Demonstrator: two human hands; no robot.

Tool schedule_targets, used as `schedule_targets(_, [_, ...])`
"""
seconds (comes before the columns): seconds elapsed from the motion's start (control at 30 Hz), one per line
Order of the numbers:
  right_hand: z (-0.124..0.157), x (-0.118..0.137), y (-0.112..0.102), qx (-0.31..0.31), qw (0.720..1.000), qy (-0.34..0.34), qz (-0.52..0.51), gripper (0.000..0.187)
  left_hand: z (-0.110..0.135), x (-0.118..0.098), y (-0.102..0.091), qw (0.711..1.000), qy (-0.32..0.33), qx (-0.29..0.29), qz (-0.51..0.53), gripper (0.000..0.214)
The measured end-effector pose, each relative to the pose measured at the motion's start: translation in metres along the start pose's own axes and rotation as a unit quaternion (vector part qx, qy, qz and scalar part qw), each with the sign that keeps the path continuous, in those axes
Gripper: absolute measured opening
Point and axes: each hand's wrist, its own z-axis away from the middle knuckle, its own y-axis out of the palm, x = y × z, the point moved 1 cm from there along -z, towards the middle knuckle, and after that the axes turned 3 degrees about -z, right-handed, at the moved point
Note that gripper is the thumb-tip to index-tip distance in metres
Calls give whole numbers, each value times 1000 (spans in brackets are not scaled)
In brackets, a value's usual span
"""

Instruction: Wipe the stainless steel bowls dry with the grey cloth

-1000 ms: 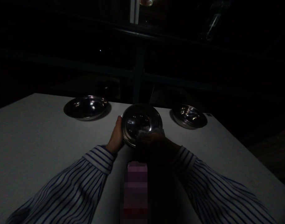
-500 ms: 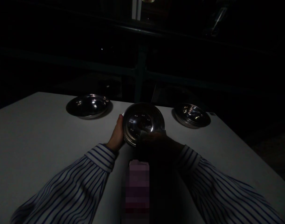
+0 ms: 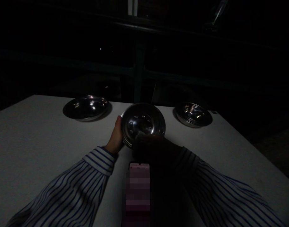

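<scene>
In the middle of the white table (image 3: 52,142), a shiny steel bowl (image 3: 144,118) faces up toward me. Several rim lines at its lower left suggest more bowls nested beneath it. My left hand (image 3: 116,135) grips its left side, thumb along the rim. Deep shadow covers my right hand (image 3: 156,145), which lies over the near right part of the bowl. A greyish patch shows at its fingertips, inside the bowl; what it is I cannot make out.
A wide, shallow steel bowl (image 3: 86,108) stands at the back left. At the back right are nested steel bowls (image 3: 193,115), close to the table's far edge. A phone (image 3: 137,189) with a lit, blurred screen lies nearest me. Beyond the table it is very dark.
The whole view has shifted slightly, so the bowls and table appear a little further left. My left hand keeps its grip; my right hand has moved slightly left over the bowl.
</scene>
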Motion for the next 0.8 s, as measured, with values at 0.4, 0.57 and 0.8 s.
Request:
schedule_targets(0.4, [-5, -3, 2, -31, 999, 19, 6, 38, -2, 3, -2, 1000, 8, -14, 6, 53])
schedule_targets(0.57, [-13, -4, 1, -27, 1000, 9, -7, 40, 0, 3, -1, 1000, 4, -16, 14, 54])
schedule_targets(0.8, [-8, -16, 4, -21, 999, -3, -40, 38, -2, 4, -1, 1000, -13, 6, 10, 57])
